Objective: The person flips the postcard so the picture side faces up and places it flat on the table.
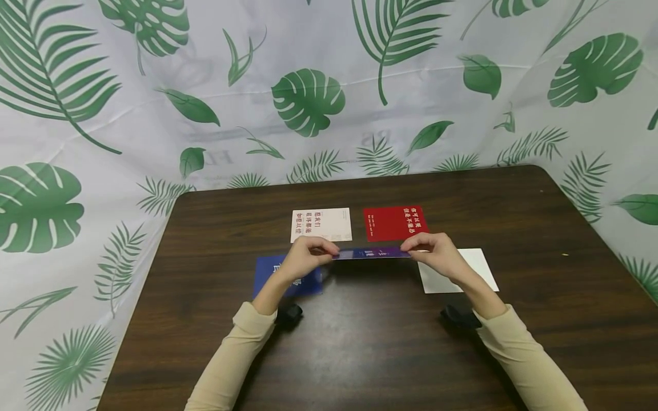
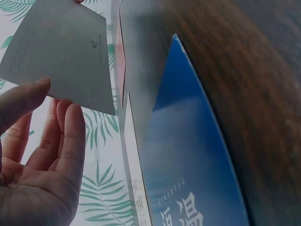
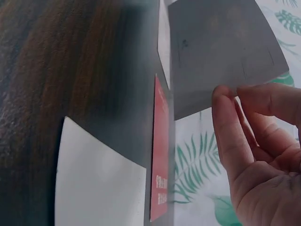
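Observation:
Held level above the table is a purple-blue postcard point(image 1: 372, 253), seen nearly edge-on in the head view. My left hand point(image 1: 307, 257) pinches its left end between thumb and fingers; my right hand point(image 1: 434, 254) pinches the right end. Both wrist views show the card's pale back, with small print and faint marks, in the left wrist view point(image 2: 66, 52) and the right wrist view. A blue card point(image 1: 264, 271) lies below my left hand, partly covered by it. Under my right forearm lies a white card point(image 1: 457, 271), partly hidden.
Behind the held card, a white card with red characters point(image 1: 321, 224) and a red card point(image 1: 393, 222) lie flat on the dark wooden table point(image 1: 360, 348). A white cloth with green leaves point(image 1: 308, 103) hangs along the table's far edge. Dark wrist devices point(image 1: 289, 315) sit near both cuffs.

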`<state>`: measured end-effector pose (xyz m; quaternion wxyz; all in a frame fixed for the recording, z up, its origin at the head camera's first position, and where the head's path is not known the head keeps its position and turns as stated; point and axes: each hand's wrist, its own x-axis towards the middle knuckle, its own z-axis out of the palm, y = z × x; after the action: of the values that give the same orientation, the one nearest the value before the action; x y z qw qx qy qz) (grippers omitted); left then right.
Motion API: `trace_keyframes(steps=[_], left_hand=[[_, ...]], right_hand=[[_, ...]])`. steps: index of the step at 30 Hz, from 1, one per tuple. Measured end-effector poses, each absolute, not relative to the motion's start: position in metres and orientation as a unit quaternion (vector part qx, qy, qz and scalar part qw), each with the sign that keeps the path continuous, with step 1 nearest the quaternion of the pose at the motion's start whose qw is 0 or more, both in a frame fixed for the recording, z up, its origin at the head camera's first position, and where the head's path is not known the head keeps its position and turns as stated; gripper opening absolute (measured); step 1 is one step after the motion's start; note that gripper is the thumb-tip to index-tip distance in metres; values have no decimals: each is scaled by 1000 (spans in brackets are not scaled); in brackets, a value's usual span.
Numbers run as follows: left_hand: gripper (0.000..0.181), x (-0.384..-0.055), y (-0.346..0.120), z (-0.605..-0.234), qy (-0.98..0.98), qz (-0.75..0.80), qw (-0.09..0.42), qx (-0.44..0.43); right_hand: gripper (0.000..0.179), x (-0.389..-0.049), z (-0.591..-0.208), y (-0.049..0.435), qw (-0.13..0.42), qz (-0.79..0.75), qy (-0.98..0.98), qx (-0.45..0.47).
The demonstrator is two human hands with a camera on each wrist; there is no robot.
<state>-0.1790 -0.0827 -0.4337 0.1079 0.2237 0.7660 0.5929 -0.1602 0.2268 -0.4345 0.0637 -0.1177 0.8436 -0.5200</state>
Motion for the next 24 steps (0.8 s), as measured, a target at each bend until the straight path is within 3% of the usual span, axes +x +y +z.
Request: trace_keyframes(steps=[4,16,24], left_hand=[[10,-172,-83,-421,763,593,114,232],[12,-180,-89,-453,778,566,127,241],[11,-178,-88,-458,777,564,140,241]], right_hand=[[12,-159,-436,228,71,-518,844,-119],[16,-156,-444,232,111,-533,830,-120],[16,-154,-450,231,103,-528,834,-123]])
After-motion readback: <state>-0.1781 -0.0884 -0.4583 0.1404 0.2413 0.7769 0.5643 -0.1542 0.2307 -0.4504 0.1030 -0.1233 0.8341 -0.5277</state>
